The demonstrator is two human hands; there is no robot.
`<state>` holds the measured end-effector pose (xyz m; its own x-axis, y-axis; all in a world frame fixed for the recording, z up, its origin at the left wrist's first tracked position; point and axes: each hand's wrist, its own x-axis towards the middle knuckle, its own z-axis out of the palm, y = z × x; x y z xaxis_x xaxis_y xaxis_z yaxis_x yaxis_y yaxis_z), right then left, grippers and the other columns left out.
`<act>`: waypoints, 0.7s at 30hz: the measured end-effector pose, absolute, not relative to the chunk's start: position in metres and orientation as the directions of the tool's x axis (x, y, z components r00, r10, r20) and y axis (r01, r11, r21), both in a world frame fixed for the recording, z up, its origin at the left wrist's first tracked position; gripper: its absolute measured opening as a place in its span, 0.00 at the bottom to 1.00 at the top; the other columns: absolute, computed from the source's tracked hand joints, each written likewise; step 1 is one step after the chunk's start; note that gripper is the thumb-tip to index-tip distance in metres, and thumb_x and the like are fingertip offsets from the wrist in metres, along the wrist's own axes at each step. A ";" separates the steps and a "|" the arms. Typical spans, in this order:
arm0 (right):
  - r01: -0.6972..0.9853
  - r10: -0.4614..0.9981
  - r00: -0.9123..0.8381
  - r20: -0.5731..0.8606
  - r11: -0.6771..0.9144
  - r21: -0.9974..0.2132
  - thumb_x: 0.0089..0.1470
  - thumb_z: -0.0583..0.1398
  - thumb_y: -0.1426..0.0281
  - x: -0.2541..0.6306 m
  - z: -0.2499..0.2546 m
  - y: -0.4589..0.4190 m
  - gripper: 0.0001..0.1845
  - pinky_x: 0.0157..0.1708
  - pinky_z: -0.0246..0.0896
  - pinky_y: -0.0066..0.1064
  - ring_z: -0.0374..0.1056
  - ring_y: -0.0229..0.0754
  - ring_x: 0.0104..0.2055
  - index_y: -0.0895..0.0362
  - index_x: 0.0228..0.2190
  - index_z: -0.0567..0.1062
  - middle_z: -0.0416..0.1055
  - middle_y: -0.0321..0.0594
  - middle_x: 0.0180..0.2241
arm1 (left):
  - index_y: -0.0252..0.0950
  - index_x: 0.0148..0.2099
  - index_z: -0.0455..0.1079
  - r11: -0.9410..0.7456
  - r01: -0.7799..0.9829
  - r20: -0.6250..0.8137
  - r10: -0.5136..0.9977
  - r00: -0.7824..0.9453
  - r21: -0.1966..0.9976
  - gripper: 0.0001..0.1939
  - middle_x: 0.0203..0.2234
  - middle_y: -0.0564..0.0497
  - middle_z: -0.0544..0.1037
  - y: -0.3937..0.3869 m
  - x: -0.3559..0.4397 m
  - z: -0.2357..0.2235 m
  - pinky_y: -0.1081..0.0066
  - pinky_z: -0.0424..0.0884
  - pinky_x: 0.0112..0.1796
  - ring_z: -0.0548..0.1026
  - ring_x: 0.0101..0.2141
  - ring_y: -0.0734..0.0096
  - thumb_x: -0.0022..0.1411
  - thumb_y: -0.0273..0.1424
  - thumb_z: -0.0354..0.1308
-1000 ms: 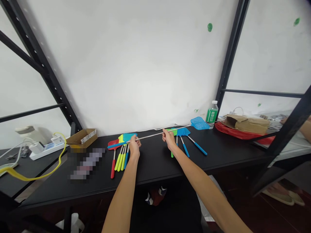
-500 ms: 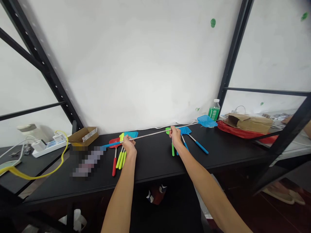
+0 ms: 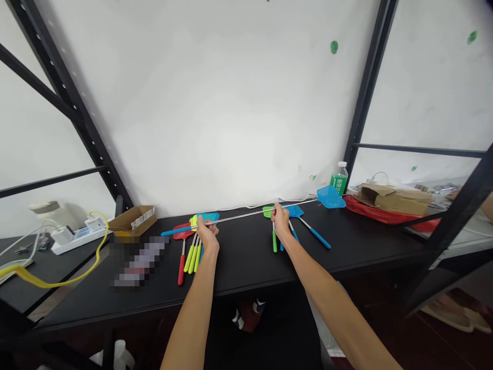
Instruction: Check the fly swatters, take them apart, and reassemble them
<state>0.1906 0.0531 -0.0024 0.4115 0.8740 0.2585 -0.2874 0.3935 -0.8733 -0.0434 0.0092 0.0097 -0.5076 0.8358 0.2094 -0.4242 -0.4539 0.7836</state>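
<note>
A blue fly swatter (image 3: pixel 246 214) with a long metal rod is held sideways above the table by both hands. My left hand (image 3: pixel 207 232) is closed round the rod near its blue handle. Farther along the rod, my right hand (image 3: pixel 280 218) pinches it; the blue mesh head lies beyond, at the right. Under my left hand rest a red fly swatter (image 3: pixel 181 264) and several yellow-green fly swatters (image 3: pixel 191 257), with a blue head (image 3: pixel 211 217) behind. Near my right hand lie a green fly swatter (image 3: pixel 275 240) and blue fly swatters (image 3: pixel 319 237).
The black table (image 3: pixel 246 267) runs along a white wall. On the left are an open cardboard box (image 3: pixel 134 222), a power strip (image 3: pixel 82 236) and a yellow cable (image 3: pixel 98 257). A green-labelled bottle (image 3: pixel 339 179) stands at the back right, before a black rack post (image 3: pixel 365 97).
The swatter's mesh head has turned and shifted slightly right. My left hand has moved a little right along with the handle. Both hands keep their hold on the rod.
</note>
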 end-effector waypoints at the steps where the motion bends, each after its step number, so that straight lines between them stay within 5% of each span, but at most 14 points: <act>1: -0.286 0.875 0.402 0.269 0.399 -0.871 0.54 0.58 0.57 0.189 -0.002 0.052 0.24 0.16 0.44 0.29 0.49 0.33 0.14 0.53 0.13 0.59 0.53 0.31 0.10 | 0.40 0.20 0.47 -0.437 -0.423 0.228 0.858 -0.460 0.794 0.27 0.13 0.61 0.48 0.009 -0.039 0.009 0.75 0.48 0.16 0.47 0.13 0.82 0.61 0.51 0.50; 8: -0.332 0.920 0.214 0.330 0.386 -0.861 0.52 0.60 0.46 0.177 0.000 0.045 0.28 0.16 0.44 0.28 0.52 0.31 0.15 0.56 0.17 0.68 0.59 0.33 0.13 | 0.38 0.18 0.53 -0.358 -0.224 0.320 0.929 -0.188 0.906 0.29 0.14 0.59 0.50 0.004 -0.011 -0.002 0.76 0.45 0.17 0.49 0.15 0.82 0.60 0.53 0.55; 21: -0.323 0.933 0.032 0.357 0.348 -0.880 0.50 0.62 0.45 0.174 0.002 0.040 0.29 0.17 0.43 0.28 0.53 0.32 0.16 0.59 0.19 0.73 0.62 0.35 0.15 | 0.36 0.26 0.63 -0.352 -0.294 0.307 0.933 -0.189 0.889 0.24 0.14 0.60 0.54 0.007 -0.011 -0.005 0.78 0.48 0.17 0.52 0.15 0.82 0.58 0.52 0.59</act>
<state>0.1737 0.0402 0.0016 0.0323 0.9334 0.3574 -0.3226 0.3482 -0.8802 -0.0114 0.0068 -0.0046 -0.1887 0.9329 0.3068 -0.2936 -0.3517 0.8889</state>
